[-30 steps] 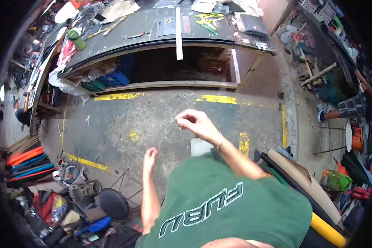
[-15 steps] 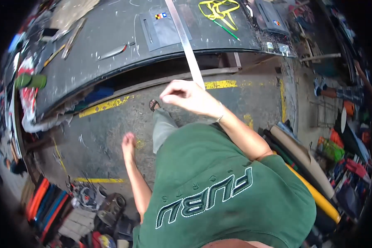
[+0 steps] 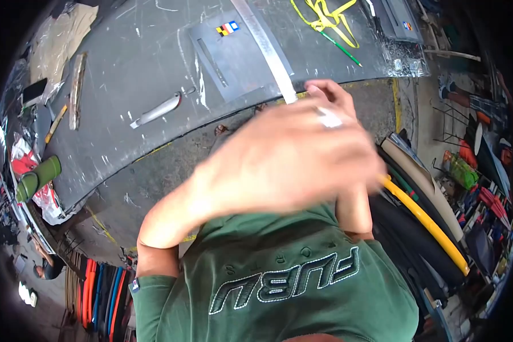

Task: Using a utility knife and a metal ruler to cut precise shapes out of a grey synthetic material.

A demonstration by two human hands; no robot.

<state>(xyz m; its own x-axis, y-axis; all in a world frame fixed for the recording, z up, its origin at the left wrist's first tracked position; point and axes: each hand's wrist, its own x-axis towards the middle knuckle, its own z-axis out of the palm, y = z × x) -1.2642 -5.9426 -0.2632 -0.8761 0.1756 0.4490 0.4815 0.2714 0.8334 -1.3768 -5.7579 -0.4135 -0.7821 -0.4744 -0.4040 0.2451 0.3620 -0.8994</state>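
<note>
My left hand (image 3: pixel 285 157) is raised in front of my chest, large and smeared by motion. It covers most of my right hand (image 3: pixel 335 96), whose curled fingers show beyond it. A small white patch (image 3: pixel 329 117) shows at the left hand's fingers; I cannot make out what it is. A long metal ruler (image 3: pixel 262 43) crosses the dark worktable and sticks out past its front edge, its near end beside both hands. Whether either hand touches it, I cannot tell. Under the ruler lies a flat grey panel (image 3: pixel 211 57) with a slot and a colourful label (image 3: pixel 228 28).
On the worktable (image 3: pixel 131 62) lie a cutter knife (image 3: pixel 159 111), a yellow strap (image 3: pixel 325 20), a green pencil (image 3: pixel 342 49), a wooden strip (image 3: pixel 77 91) and a phone (image 3: pixel 34 92). A green roll (image 3: pixel 39 178) sits at the left end. Material rolls (image 3: pixel 424 222) stand at my right.
My left hand has risen from beside my body to my chest, across the right hand. The right hand has shifted rightward. My view has moved closer to the worktable.
</note>
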